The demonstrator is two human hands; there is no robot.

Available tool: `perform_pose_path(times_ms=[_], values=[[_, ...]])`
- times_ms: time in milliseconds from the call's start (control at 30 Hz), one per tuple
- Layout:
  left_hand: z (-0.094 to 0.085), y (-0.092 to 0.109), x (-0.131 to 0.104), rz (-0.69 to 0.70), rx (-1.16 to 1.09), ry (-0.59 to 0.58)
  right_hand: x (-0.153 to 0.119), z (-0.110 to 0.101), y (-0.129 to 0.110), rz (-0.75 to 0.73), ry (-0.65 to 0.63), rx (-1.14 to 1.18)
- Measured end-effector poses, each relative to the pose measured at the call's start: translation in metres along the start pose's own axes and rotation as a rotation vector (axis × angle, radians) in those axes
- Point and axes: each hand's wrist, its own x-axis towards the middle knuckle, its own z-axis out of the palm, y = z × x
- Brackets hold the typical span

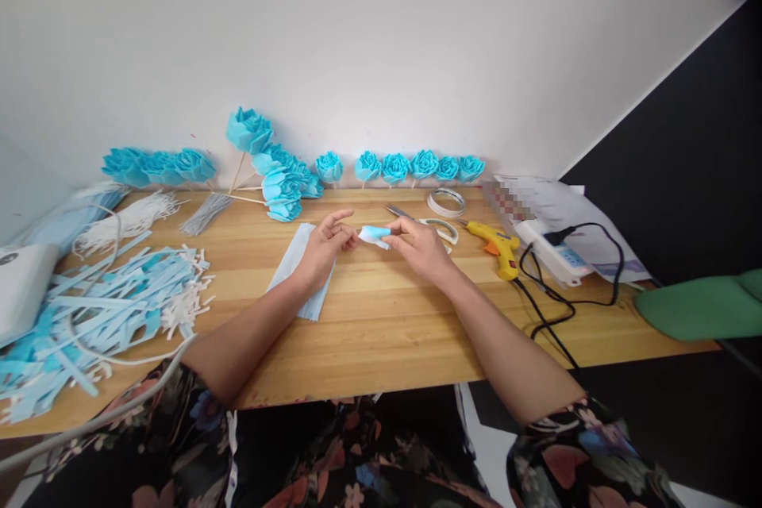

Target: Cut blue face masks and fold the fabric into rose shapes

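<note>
A small folded piece of blue and white mask fabric [376,233] is held above the table between my two hands. The thumb and fingers of my right hand [421,248] pinch its right end. At its white left end, the thumb and a finger of my left hand [325,248] come together on the edge, while the index finger stretches out above. Partly under my left hand and wrist lies a flat pale blue pleated mask sheet [313,306]. Scissors [448,230] with white handles lie just behind my right hand, partly hidden by it.
Blue fabric flowers [394,168] on sticks line the wall. To the left are cut mask strips [128,298], white ear loops [134,221], grey wires [205,214] and a white device [24,286]. A tape roll [445,203], yellow glue gun [505,254] and corded power strip [556,254] sit right.
</note>
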Motion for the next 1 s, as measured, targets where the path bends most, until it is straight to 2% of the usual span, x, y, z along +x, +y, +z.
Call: perform_pose_path(times_ms=[333,467,567,833,1000], values=[[0.0010,-0.0005,-0.0011,0.004,0.055,0.030,-0.0003,-0.0016,-0.0067,-0.035,-0.034,-0.028],[0.0049,0.0008,-0.0050,0.101,0.236,-0.053,-0.0018,0.0000,-0.0064,-0.036,-0.093,-0.002],[0.0068,-0.0011,-0.0063,0.122,0.364,-0.109,-0.0025,0.0004,-0.0063,-0.040,-0.132,0.021],[0.0046,-0.0008,-0.0053,0.192,0.605,-0.149,-0.0021,0.0020,-0.0005,-0.054,-0.147,0.018],[0.0046,0.0026,-0.0072,0.220,0.759,-0.085,-0.0024,0.0036,-0.0025,-0.064,-0.194,-0.004]])
